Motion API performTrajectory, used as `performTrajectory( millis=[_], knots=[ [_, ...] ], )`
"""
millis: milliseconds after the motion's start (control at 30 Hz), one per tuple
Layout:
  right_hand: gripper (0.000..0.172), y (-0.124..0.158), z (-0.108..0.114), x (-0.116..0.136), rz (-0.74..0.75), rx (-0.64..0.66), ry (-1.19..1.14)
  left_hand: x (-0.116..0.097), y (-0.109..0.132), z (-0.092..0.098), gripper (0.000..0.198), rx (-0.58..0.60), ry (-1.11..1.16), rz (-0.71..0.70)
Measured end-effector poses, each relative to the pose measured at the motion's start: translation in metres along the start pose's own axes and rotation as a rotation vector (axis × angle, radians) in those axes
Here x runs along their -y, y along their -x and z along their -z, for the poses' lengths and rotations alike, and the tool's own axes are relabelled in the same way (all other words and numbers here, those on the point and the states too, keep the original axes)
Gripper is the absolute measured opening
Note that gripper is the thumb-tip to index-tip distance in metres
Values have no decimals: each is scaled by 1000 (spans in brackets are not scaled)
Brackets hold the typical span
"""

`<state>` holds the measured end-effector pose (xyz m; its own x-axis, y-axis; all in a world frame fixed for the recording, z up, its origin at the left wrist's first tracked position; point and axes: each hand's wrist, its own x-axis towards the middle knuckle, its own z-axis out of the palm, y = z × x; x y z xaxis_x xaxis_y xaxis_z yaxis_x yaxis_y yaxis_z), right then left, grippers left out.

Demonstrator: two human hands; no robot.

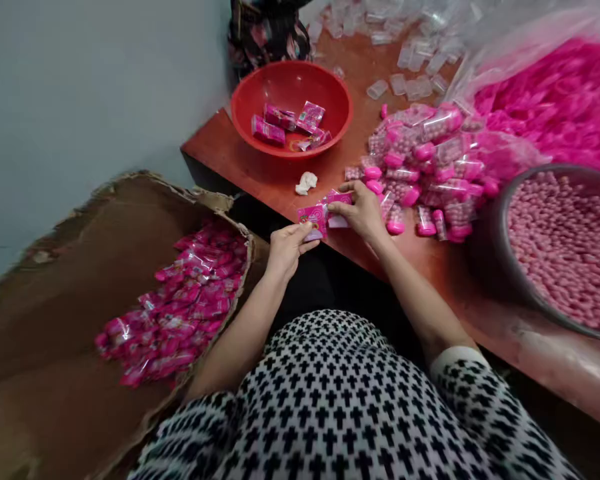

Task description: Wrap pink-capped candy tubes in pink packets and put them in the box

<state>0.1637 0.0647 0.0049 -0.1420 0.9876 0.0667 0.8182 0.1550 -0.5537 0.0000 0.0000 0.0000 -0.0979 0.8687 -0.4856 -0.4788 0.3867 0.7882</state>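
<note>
Over the table's near edge, my left hand point(289, 250) pinches a small pink printed packet point(314, 220) between thumb and fingers. Just to its right, my right hand point(361, 210) has its thumb and fingers closed on a second pink packet point(338, 208). The two packets are side by side, close together; I cannot tell whether they are joined. Beyond my right hand lies a heap of small clear bottles with pink caps point(430, 167), filled with pink beads. A crumpled white wad point(307, 183) rests on the table beyond the packets.
A red bowl point(243, 123) holds several pink packets. At right stands a dark tub point(505, 220) of pink beads, behind it a plastic bag of bright pink pieces point(555, 93). Clear containers point(420, 60) lie at the back. Left below is a cardboard box point(55, 313) with pink wrapped packs.
</note>
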Motion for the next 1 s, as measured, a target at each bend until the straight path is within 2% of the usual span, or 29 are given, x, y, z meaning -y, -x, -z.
performTrajectory(
  millis=[100,167,300,400,500,533,633,733,900,967,1000],
  knots=[
    [35,-15,-8,11,70,27,152,1,4,-1,22,-4,8,33],
    [35,-14,-6,16,126,-17,188,1,7,-2,20,-22,21,55],
    [30,22,9,15,234,-178,42,1,12,-6,14,-64,65,132],
    [24,60,27,-3,123,-295,12,4,16,-12,12,-59,107,212],
    [24,80,51,-36,-24,-378,183,7,20,-19,11,-52,139,250],
    [26,80,59,-47,-12,-337,267,7,22,-21,9,-42,145,252],
    [33,71,81,-73,207,-60,511,6,28,-26,7,7,141,274],
    [39,60,92,-82,357,119,650,3,33,-28,10,14,151,288],
    [28,58,93,-80,461,180,626,3,34,-29,5,4,127,239],
    [24,66,89,-75,415,125,547,7,32,-30,5,-4,122,247],
    [25,72,86,-72,340,63,494,9,32,-31,4,-4,134,251]
  ],
)
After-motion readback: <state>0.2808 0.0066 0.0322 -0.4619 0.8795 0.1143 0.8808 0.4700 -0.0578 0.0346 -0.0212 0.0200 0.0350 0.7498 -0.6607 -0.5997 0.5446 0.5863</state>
